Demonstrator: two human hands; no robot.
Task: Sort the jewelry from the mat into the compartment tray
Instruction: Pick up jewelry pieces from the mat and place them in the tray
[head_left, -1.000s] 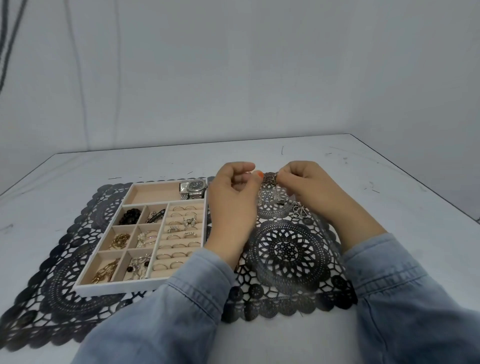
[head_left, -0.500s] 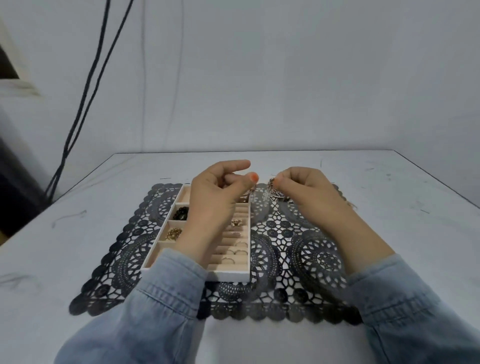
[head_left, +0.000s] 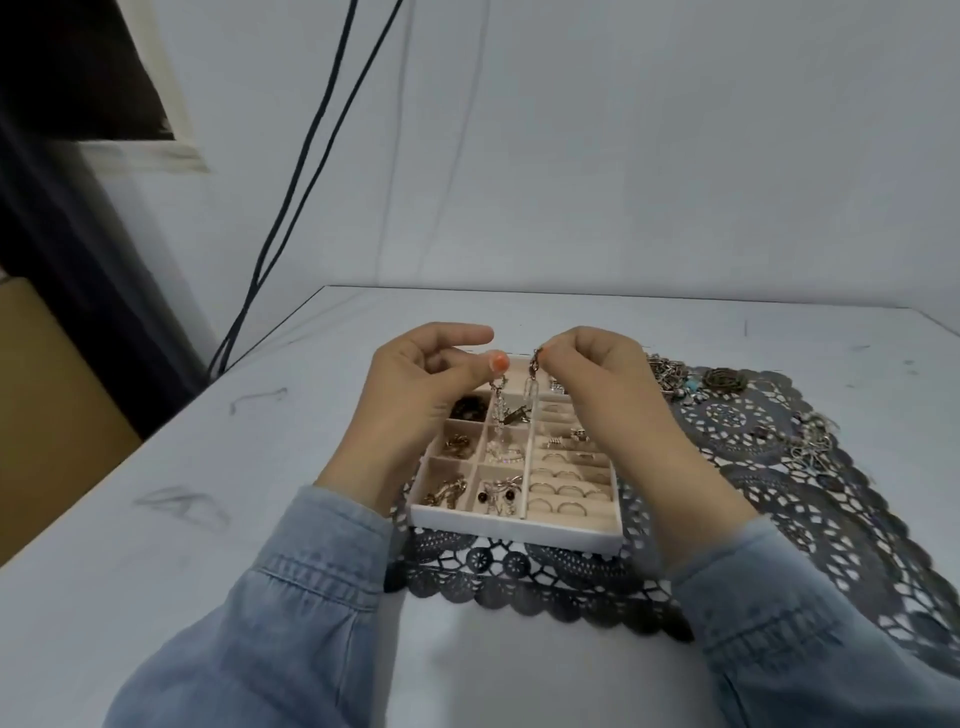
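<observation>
Both hands hang above the white compartment tray (head_left: 511, 529), which lies on the black lace mat (head_left: 769, 467). My left hand (head_left: 421, 384) pinches a beaded silver drop earring (head_left: 497, 415) that dangles over the tray's middle cells. My right hand (head_left: 592, 374) pinches a second silver earring (head_left: 532, 387) by its hook, hanging beside the first. The tray's left cells hold gold and dark pieces, and its right slots hold several rings. A heap of loose silver jewelry (head_left: 670, 376) lies on the mat behind my right hand.
More loose jewelry (head_left: 810, 441) is strewn along the mat's right side. The white table's left edge (head_left: 156, 431) runs close by, with two black cables (head_left: 291, 197) hanging down the wall beyond it. Denim sleeves cover both forearms.
The view has swung left and the hands have come over the tray. The two earrings, held close together before, now hang apart, one from each hand.
</observation>
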